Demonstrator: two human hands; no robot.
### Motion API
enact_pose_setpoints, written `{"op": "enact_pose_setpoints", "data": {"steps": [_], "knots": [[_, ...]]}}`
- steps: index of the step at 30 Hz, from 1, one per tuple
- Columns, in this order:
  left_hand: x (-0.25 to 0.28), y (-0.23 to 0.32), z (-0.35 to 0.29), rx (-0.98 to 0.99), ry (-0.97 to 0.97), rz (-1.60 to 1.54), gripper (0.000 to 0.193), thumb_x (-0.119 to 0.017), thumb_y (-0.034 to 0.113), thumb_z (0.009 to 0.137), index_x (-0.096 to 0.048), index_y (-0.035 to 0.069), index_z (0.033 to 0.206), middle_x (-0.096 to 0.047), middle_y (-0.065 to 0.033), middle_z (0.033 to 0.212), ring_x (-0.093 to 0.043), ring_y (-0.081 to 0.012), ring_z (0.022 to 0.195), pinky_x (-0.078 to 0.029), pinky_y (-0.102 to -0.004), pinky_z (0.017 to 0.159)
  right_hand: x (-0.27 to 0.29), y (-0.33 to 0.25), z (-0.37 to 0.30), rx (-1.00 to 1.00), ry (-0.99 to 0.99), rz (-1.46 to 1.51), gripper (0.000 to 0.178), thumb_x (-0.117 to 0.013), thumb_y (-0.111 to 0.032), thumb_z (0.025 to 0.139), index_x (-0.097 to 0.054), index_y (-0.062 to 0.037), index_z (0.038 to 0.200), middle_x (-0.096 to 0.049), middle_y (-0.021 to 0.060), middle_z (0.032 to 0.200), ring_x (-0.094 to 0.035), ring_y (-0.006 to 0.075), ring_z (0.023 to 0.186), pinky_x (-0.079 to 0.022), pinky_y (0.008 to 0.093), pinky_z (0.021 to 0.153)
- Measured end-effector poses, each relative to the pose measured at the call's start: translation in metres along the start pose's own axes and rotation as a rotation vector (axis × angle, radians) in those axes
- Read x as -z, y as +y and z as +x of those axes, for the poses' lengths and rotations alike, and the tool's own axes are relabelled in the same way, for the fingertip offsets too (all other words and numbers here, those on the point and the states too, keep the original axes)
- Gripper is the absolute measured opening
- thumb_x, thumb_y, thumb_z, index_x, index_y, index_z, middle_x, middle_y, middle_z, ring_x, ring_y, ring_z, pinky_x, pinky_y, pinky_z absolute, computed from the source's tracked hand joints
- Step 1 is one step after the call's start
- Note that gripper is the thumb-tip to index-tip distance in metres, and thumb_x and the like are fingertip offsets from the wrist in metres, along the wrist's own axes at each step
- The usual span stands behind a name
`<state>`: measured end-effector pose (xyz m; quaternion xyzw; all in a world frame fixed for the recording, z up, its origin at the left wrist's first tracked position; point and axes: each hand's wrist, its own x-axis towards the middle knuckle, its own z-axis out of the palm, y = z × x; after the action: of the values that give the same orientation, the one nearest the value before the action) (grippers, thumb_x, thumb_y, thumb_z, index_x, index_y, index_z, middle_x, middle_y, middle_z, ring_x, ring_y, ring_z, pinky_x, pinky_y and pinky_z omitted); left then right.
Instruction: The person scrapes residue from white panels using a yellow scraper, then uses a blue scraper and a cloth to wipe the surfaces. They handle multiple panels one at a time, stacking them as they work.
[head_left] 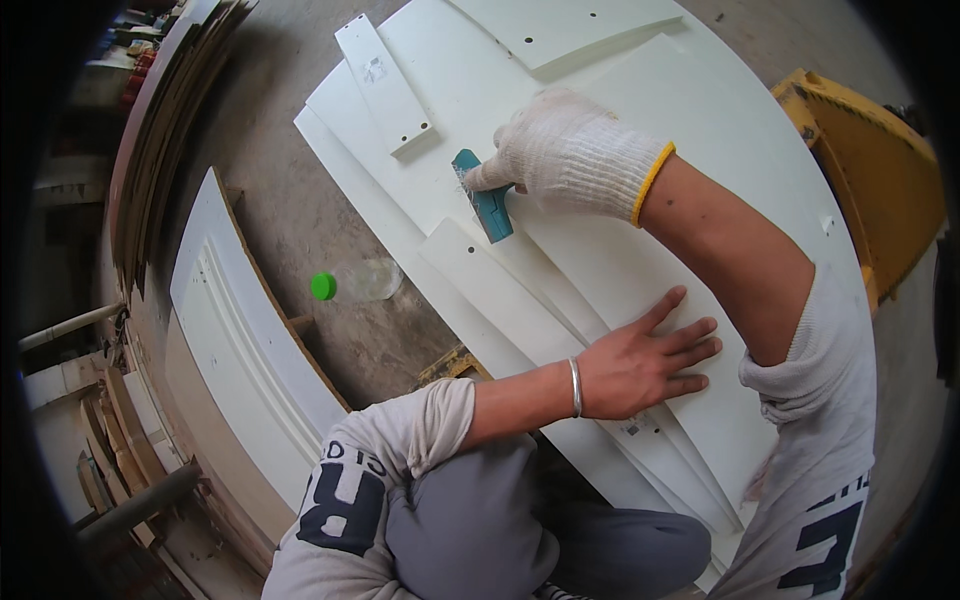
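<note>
My right hand, in a white knitted glove with a yellow cuff edge, is closed on a teal hand tool. The tool has a flat, elongated head with pale wisps along its left side; its exact kind is not clear. It rests on or just above a large white panel. Bare and spread, my left hand lies flat on white boards nearer me, a silver bangle round its wrist. A narrow white board with holes lies beyond the tool, and another such board is just below it.
On the concrete floor to the left lies a clear bottle with a green cap. Beyond it a curved white panel stands low. Stacked brown sheets lean at far left. Yellow metal equipment is close to the panel's right edge.
</note>
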<state>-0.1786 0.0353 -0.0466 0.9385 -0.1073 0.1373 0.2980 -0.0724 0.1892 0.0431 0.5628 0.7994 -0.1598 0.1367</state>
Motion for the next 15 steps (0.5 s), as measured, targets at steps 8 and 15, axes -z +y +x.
{"op": "enact_pose_setpoints", "data": {"steps": [8,15], "knots": [[0.003,0.003,0.006,-0.028,-0.003,0.033,0.048,-0.06,0.019,0.089,-0.069,0.019,0.135,-0.052,-0.0097,0.159,-0.039,-0.03,0.154,-0.015,-0.0725,0.127,-0.029,0.045,-0.046,-0.105,0.227,0.083,0.048,-0.062,-0.005,0.096,-0.072,-0.031,0.136,-0.072,0.0101,0.1,-0.072,0.0301,0.096,-0.056,0.042,0.085],[0.001,0.004,-0.003,0.16,-0.089,-0.138,0.05,-0.068,0.011,0.084,-0.068,0.014,0.134,-0.061,-0.0105,0.138,-0.053,-0.0308,0.136,-0.037,-0.0583,0.118,-0.008,-0.043,-0.036,0.077,-0.018,0.127,0.043,-0.062,-0.026,0.104,-0.063,-0.0391,0.145,-0.075,0.0073,0.106,-0.074,0.0307,0.099,-0.059,0.0417,0.085]]}}
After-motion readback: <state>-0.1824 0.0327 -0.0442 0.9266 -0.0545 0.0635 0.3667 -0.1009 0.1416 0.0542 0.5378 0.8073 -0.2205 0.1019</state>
